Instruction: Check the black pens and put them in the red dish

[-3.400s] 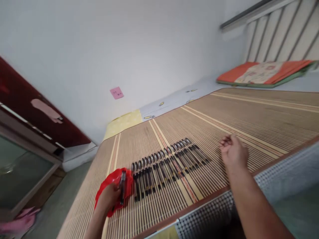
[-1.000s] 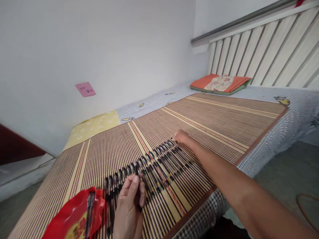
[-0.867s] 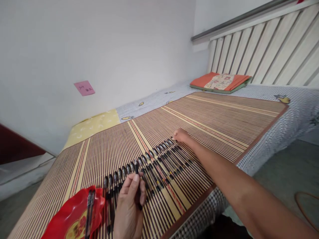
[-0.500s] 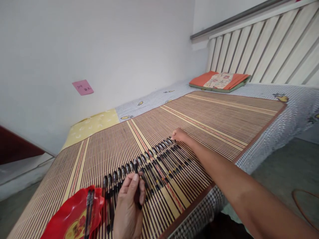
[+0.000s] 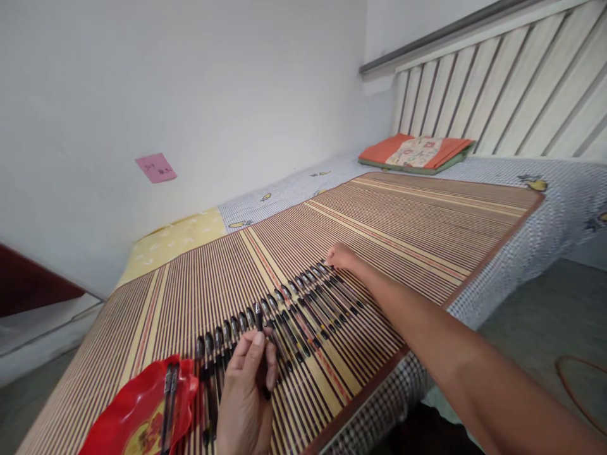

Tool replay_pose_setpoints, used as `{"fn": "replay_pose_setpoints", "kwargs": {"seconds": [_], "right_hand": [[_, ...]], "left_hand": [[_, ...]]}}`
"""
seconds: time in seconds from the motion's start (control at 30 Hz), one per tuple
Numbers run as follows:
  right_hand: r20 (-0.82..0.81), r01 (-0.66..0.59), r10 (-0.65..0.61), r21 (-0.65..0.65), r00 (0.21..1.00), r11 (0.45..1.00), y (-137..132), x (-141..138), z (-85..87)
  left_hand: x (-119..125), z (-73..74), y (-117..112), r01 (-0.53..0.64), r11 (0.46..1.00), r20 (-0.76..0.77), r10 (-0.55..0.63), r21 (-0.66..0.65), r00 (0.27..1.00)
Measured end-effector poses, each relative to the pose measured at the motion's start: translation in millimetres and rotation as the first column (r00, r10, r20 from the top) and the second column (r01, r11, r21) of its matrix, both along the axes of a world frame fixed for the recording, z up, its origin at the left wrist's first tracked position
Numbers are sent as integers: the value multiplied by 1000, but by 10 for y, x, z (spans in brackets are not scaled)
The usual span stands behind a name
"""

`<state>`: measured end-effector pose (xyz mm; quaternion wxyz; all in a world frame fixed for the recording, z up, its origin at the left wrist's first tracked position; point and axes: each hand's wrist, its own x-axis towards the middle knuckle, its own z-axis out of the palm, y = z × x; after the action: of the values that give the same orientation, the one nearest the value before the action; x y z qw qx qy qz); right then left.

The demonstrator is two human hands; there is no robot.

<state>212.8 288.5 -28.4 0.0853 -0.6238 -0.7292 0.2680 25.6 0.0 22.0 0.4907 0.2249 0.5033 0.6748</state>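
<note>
- Head view, clock directions from picture centre: single pen pinched upright-ish in left hand at 7 o'clock, tip pointed to 12.
- Right hand seen at 4 o'clock, fingers curled narrow at the cap end of the row's last pens; whether one is gripped cannot be told.
- Row of pens laid side by side on striped mat, strung along an 8-to-2 line; partly hidden by left hand.
- Red plate set at 8 o'clock, just beside the row; two pens laid in it.
- Folded orange cloth placed at 2.
</note>
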Motion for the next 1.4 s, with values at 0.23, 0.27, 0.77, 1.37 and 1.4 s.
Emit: {"fn": "replay_pose_setpoints", "kwargs": {"seconds": [0.23,0.27,0.77,1.37,1.4], "right_hand": [[-40,43,-43,-7,998,999,-2,10,10],[-55,54,-55,-8,997,998,-4,13,12],[-851,693,-212,220,480,686,-245,362,727],[-990,-121,67,52,122,991,-2188,-937,855],[-989,-106,82,69,123,992,-2206,-938,860]], "left_hand": [[9,-21,22,-22,1000,34,22,-9,999],[6,-25,20,-23,1000,40,23,-8,999],[59,10,3,-6,995,3,6,100,1000],[44,-77,-63,-384,899,-611,427,209,667],[31,-69,-77,-379,903,-629,416,201,656]]}}
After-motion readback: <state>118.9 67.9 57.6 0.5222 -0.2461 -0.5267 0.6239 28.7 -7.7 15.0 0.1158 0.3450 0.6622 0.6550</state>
